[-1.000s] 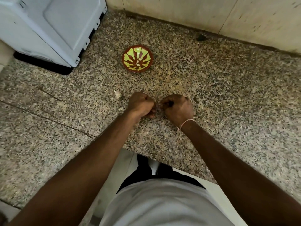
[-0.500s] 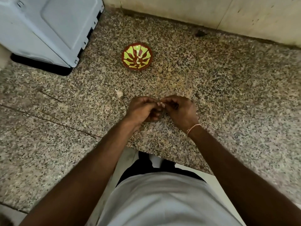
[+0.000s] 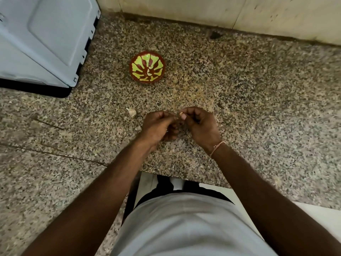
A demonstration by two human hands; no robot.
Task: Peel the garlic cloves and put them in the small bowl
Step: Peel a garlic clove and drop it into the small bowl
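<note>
A small round bowl [image 3: 147, 69], red-brown with a yellow-green leaf pattern, stands on the speckled granite counter [image 3: 258, 100]. My left hand [image 3: 159, 125] and my right hand [image 3: 199, 124] meet just in front of it, fingers curled. Between their fingertips they pinch a small pale garlic clove [image 3: 181, 113], mostly hidden by the fingers. Another unpeeled garlic clove [image 3: 131, 112] lies on the counter to the left of my left hand.
A white appliance [image 3: 42, 39] on a black base fills the far left corner. A pale tiled wall [image 3: 221, 10] runs along the back. The counter's front edge [image 3: 184, 174] is cut in just below my wrists.
Both hands have lifted slightly and turned, so the fingertips now pinch the clove higher up and its pale tip shows. The bowl and loose clove have not moved.
</note>
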